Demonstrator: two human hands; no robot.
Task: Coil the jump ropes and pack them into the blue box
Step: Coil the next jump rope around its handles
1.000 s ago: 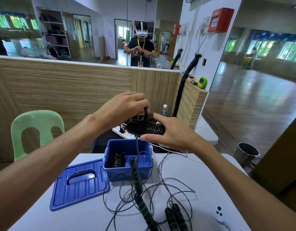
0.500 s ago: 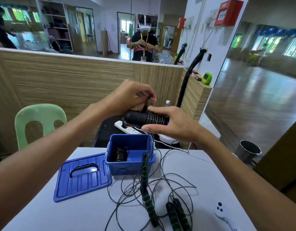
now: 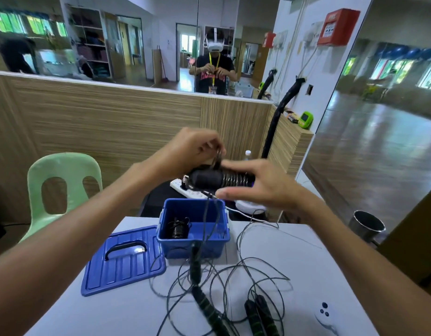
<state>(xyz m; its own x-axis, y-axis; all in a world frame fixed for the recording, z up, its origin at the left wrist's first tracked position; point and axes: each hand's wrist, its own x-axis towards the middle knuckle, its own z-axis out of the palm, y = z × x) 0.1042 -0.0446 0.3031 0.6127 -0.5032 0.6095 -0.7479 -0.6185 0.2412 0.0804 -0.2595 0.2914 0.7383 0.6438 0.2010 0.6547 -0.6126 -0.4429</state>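
Observation:
Above the open blue box (image 3: 210, 246) my right hand (image 3: 254, 185) holds a black jump-rope handle (image 3: 207, 178) level, with thin cord wound round it in tight turns. My left hand (image 3: 187, 151) pinches the cord just above the handle. From the handle the cord hangs down past the box's front to loose loops on the white table (image 3: 294, 248). A coiled rope (image 3: 177, 229) lies inside the box at its left. A black-and-green handle (image 3: 204, 301) and a pair of handles (image 3: 260, 316) lie among the loose cord (image 3: 255, 275) near the table's front.
The blue lid (image 3: 123, 260) lies flat left of the box. A white controller (image 3: 327, 316) sits at the table's front right. A green chair (image 3: 61, 187) stands to the left, a metal bin (image 3: 367, 225) on the floor to the right, a power strip (image 3: 183, 187) behind the box.
Both hands have risen a little with the handle. The left hand has lifted the cord higher above the handle, and the dangling cord has shifted over the box.

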